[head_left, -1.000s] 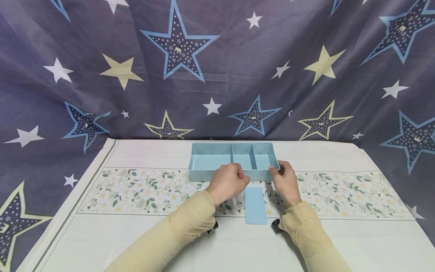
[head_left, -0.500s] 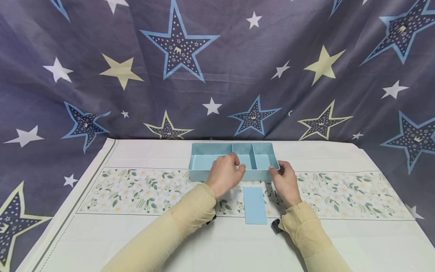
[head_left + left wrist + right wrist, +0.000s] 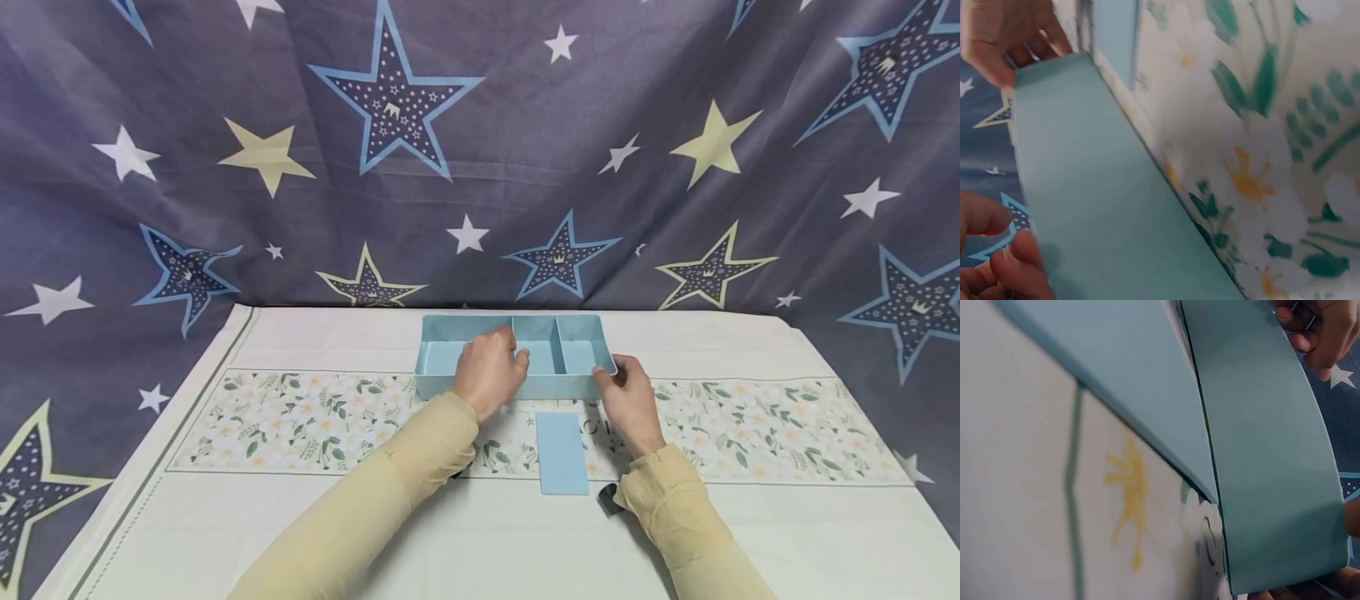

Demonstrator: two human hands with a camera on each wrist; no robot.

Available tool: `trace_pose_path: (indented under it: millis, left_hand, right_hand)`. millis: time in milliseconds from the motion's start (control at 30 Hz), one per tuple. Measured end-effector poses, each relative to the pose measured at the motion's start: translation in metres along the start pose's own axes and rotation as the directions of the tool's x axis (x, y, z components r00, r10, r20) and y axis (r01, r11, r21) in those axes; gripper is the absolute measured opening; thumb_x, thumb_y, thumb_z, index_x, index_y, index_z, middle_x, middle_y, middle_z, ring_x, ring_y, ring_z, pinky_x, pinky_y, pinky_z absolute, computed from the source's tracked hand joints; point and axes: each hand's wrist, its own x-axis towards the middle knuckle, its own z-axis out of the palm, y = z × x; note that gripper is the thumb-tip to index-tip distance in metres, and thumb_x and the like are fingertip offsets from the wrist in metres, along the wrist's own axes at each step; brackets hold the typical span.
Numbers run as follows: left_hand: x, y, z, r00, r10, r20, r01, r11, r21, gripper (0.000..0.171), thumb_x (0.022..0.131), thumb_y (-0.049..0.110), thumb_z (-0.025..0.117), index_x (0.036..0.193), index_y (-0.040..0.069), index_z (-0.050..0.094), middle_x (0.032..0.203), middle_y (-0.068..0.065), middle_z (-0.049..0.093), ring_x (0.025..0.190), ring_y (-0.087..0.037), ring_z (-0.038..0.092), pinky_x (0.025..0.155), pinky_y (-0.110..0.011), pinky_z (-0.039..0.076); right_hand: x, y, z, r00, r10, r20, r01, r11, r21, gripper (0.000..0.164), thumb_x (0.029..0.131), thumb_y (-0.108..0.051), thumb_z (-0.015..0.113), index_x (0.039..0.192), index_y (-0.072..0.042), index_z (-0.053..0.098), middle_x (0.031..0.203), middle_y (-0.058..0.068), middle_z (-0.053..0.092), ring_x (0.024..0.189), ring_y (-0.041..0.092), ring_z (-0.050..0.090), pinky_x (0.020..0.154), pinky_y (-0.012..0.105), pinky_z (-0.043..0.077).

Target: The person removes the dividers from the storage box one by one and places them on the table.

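A light teal storage box (image 3: pixel 551 387) with three compartments stands at the table's far side. My right hand (image 3: pixel 632 404) grips its front right corner, thumb over the rim and the other fingers against the outside. Over the front of the large left compartment is my left hand (image 3: pixel 486 371), fingers loosely bent near the first divider (image 3: pixel 513 337). In the left wrist view, background shows between the left fingertips (image 3: pixel 1019 269), with nothing seen held there. A flat light blue rectangular piece (image 3: pixel 563 454) lies on the table in front of the box.
A white cloth with a floral band (image 3: pixel 300 421) covers the table. Behind the box hangs a dark curtain (image 3: pixel 495 167) printed with stars. Black wrist straps show beneath both beige sleeves (image 3: pixel 360 517).
My left hand has moved left and away from me, from above the front wall to over the left compartment. The right hand, the box and the flat blue piece stay in place.
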Motion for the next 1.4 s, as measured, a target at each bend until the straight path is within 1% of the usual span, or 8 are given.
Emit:
trace_pose_path:
  millis: [33, 100, 267, 567, 833, 1067, 1233, 1400]
  left_hand:
    - [0.001, -0.001, 0.001, 1.0, 0.001, -0.002, -0.001, 1.0, 0.004, 0.02, 0.082, 0.025, 0.06, 0.071, 0.011, 0.051, 0.062, -0.005, 0.057, 0.053, -0.022, 0.052, 0.048, -0.038, 0.046]
    - [0.003, -0.002, 0.003, 1.0, 0.004, -0.006, -0.004, 1.0, 0.007, 0.023, 0.083, 0.023, 0.058, 0.066, 0.012, 0.047, 0.057, -0.004, 0.053, 0.048, -0.019, 0.049, 0.044, -0.036, 0.044]
    - [0.009, -0.006, 0.006, 1.0, -0.005, 0.002, 0.005, 1.0, 0.014, 0.03, 0.084, 0.022, 0.056, 0.059, 0.015, 0.041, 0.049, -0.001, 0.045, 0.041, -0.016, 0.041, 0.038, -0.032, 0.038]
    - [0.017, -0.009, 0.01, 0.996, -0.081, 0.042, 0.081, 0.997, 0.002, 0.034, 0.085, 0.022, 0.055, 0.053, 0.014, 0.046, 0.049, -0.003, 0.048, 0.043, -0.017, 0.045, 0.043, -0.035, 0.044]
    - [0.021, -0.011, 0.015, 0.987, -0.145, 0.071, 0.144, 0.989, 0.019, 0.025, 0.083, 0.021, 0.056, 0.061, 0.011, 0.054, 0.054, -0.007, 0.053, 0.045, -0.02, 0.048, 0.043, -0.036, 0.045]
    - [0.025, -0.01, 0.017, 0.972, -0.197, 0.129, 0.197, 0.98, 0.01, 0.027, 0.083, 0.021, 0.054, 0.058, 0.012, 0.054, 0.051, -0.005, 0.052, 0.041, -0.019, 0.046, 0.039, -0.035, 0.043]
    - [0.028, -0.01, 0.018, 0.967, -0.214, 0.14, 0.214, 0.977, 0.012, 0.026, 0.082, 0.02, 0.054, 0.058, 0.012, 0.054, 0.05, -0.004, 0.052, 0.04, -0.018, 0.046, 0.038, -0.034, 0.042]
    - [0.031, -0.011, 0.022, 0.966, -0.222, 0.134, 0.215, 0.974, 0.068, 0.024, 0.08, 0.019, 0.053, 0.057, 0.013, 0.054, 0.053, -0.006, 0.053, 0.042, -0.02, 0.046, 0.037, -0.035, 0.041]
  right_hand:
    - [0.0, 0.001, 0.0, 1.0, 0.001, -0.001, -0.001, 1.0, 0.002, 0.054, 0.089, -0.047, 0.046, 0.127, -0.009, 0.04, 0.119, 0.014, 0.049, 0.102, 0.023, 0.048, 0.084, 0.045, 0.046]
    - [0.004, 0.01, 0.005, 0.999, 0.002, -0.048, -0.004, 0.999, -0.048, 0.054, 0.088, -0.052, 0.045, 0.125, -0.013, 0.041, 0.115, 0.008, 0.049, 0.098, 0.018, 0.048, 0.082, 0.042, 0.047]
    - [0.004, 0.012, 0.007, 0.998, 0.007, -0.056, -0.009, 0.999, -0.032, 0.054, 0.087, -0.052, 0.046, 0.125, -0.013, 0.042, 0.114, 0.008, 0.05, 0.098, 0.017, 0.048, 0.083, 0.043, 0.046]
    - [0.005, 0.015, 0.008, 0.998, 0.004, -0.059, -0.006, 0.999, -0.033, 0.057, 0.087, -0.055, 0.045, 0.124, -0.012, 0.042, 0.114, 0.008, 0.049, 0.098, 0.017, 0.047, 0.082, 0.044, 0.047]
    - [0.005, 0.016, 0.01, 0.998, 0.008, -0.058, -0.01, 1.0, -0.029, 0.055, 0.087, -0.053, 0.046, 0.125, -0.013, 0.042, 0.115, 0.008, 0.05, 0.098, 0.017, 0.048, 0.082, 0.043, 0.047]
    - [0.006, 0.014, 0.008, 0.998, 0.005, -0.065, -0.007, 1.0, -0.029, 0.056, 0.086, -0.055, 0.046, 0.124, -0.014, 0.042, 0.113, 0.006, 0.05, 0.096, 0.016, 0.048, 0.081, 0.043, 0.047]
    - [0.006, 0.011, 0.007, 0.998, -0.005, -0.061, 0.003, 1.0, -0.03, 0.055, 0.087, -0.054, 0.046, 0.123, -0.013, 0.042, 0.114, 0.008, 0.05, 0.097, 0.017, 0.048, 0.082, 0.044, 0.047]
    - [0.006, 0.012, 0.008, 0.998, -0.002, -0.056, 0.001, 1.0, -0.027, 0.055, 0.087, -0.053, 0.046, 0.124, -0.012, 0.042, 0.116, 0.009, 0.05, 0.099, 0.018, 0.048, 0.083, 0.044, 0.047]
